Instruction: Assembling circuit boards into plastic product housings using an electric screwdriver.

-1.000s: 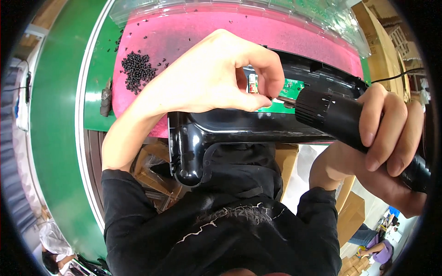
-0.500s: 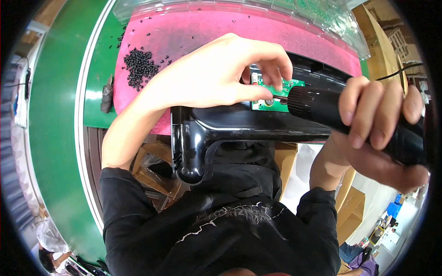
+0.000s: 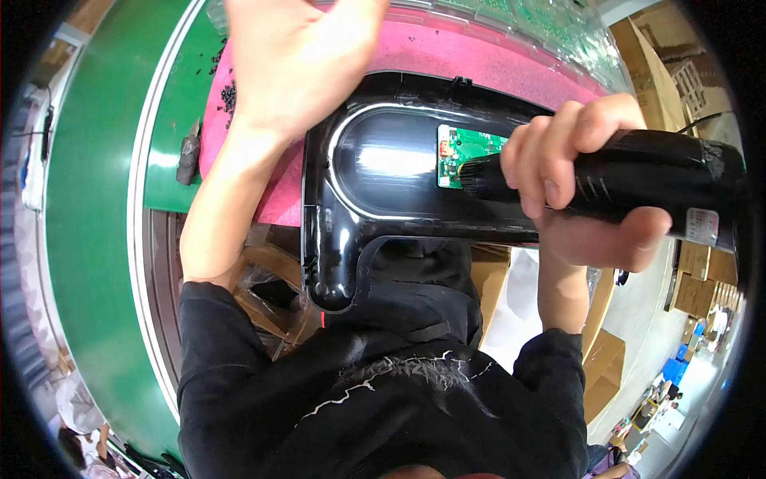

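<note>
My right hand (image 3: 570,172) is wrapped around a thick black electric screwdriver (image 3: 662,172). The tool lies almost level, with its ribbed nose over a green circuit board (image 3: 479,142) and hiding part of it; its bit is out of sight. That board sits inside a glossy black plastic housing (image 3: 391,199), shaped with a leg at its near left corner. My left hand (image 3: 307,60) is beyond the housing's far left corner, thumb spread away from the fingers. Its fingertips are cut off by the upper edge, and I see nothing held in it.
Under the housing is a pink mat (image 3: 455,56) on a green table (image 3: 96,223). Small black screws (image 3: 227,97) lie partly behind my left forearm. A clear plastic tray (image 3: 550,32) with green boards stands at the back. A dark wrapped lump (image 3: 189,156) lies left; cardboard boxes (image 3: 606,363) stand right.
My left hand has left the circuit board and moved up and left, past the housing. The screwdriver in my right hand has shifted left over the board. More of the housing shows.
</note>
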Demonstrator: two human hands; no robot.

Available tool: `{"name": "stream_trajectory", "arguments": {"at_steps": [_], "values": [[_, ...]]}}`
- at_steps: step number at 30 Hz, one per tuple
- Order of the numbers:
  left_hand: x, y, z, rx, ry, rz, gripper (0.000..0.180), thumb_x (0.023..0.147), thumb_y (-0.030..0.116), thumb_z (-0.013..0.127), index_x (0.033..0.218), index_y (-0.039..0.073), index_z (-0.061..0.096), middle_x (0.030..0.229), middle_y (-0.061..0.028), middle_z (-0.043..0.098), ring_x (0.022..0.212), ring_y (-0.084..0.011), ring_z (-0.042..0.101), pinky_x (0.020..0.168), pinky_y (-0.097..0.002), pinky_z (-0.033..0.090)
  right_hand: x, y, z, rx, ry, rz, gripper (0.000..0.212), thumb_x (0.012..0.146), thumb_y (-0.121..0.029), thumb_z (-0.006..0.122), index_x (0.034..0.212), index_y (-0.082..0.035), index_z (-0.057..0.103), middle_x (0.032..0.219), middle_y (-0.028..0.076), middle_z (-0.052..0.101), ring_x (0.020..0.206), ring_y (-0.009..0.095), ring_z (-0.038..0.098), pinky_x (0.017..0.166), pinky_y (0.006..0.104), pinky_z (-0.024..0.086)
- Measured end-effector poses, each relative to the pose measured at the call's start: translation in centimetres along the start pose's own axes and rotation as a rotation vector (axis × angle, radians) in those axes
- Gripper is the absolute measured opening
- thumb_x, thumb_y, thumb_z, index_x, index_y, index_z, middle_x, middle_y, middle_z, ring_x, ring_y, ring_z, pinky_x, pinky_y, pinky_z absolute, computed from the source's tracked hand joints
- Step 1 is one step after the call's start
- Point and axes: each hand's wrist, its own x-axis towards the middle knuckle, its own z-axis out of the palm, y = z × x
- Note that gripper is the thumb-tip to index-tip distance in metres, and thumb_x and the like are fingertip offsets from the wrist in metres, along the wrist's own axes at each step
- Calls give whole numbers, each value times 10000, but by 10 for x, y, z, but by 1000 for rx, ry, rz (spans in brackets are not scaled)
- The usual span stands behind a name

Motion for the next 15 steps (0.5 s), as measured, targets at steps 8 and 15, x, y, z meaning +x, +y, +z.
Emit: {"name": "stream_trajectory", "arguments": {"at_steps": [8, 15], "values": [[2, -7, -69, 185, 108, 485, 314, 872, 7, 514, 1183, 8, 561, 1047, -90, 605, 918, -149, 554, 864, -318, 483, 1, 3, 16, -15, -26, 46, 676, 833, -707, 592, 1028, -69, 479, 628, -35, 468, 450, 81, 419, 506, 262, 374], [25, 5, -82, 255, 125, 440, 304, 864, 26, 535, 1168, 8, 546, 1026, -88, 594, 898, -155, 548, 842, -314, 474, 37, 1, 15, -30, -38, 1, 623, 861, -647, 603, 1001, -50, 490, 606, -20, 447, 448, 96, 412, 505, 269, 370]]}}
